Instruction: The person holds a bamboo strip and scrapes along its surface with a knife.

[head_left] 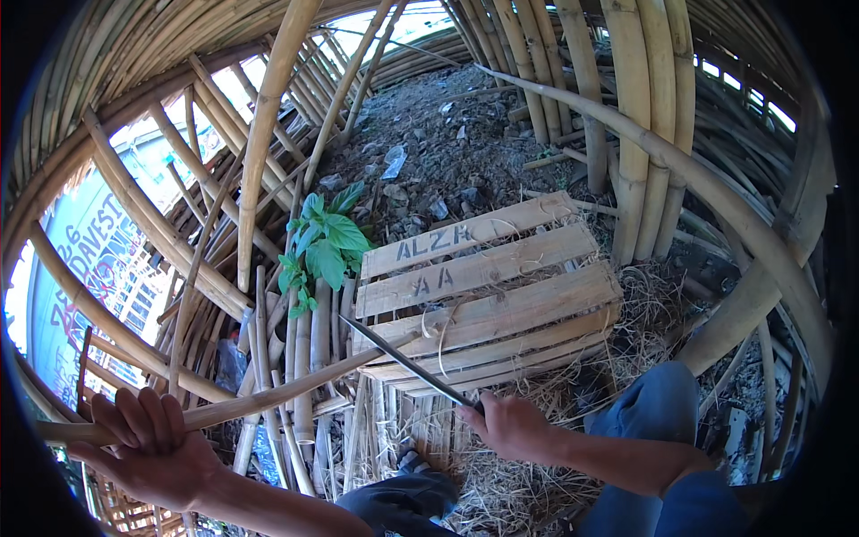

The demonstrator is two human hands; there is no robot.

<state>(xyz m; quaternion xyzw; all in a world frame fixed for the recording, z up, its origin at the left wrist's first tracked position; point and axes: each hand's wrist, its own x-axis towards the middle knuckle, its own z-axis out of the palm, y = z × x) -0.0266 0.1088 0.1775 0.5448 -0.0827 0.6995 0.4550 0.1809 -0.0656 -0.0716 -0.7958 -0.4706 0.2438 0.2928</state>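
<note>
My left hand (152, 447) is at the lower left, its fingers curled over a bamboo strip (268, 396). The strip slants up to the right, and its far end lies over the upturned-looking slatted wooden crate (501, 300). In my right hand (510, 428) is the dark handle of a long-bladed knife (407, 362). Its blade points up and to the left, passing across the strip near the crate's left front corner. A thin curled shaving (443, 336) hangs on the crate's front slats by the strip's end. Dark lettering marks the crate's upper slats.
A green leafy plant (327, 237) grows left of the crate, beside several cut bamboo poles (304, 367). Straw-like shavings (514, 479) cover the ground by my legs. Upright bamboo posts (662, 134) and a long curved pole (617, 121) stand at the right. Rocky soil (429, 134) lies behind.
</note>
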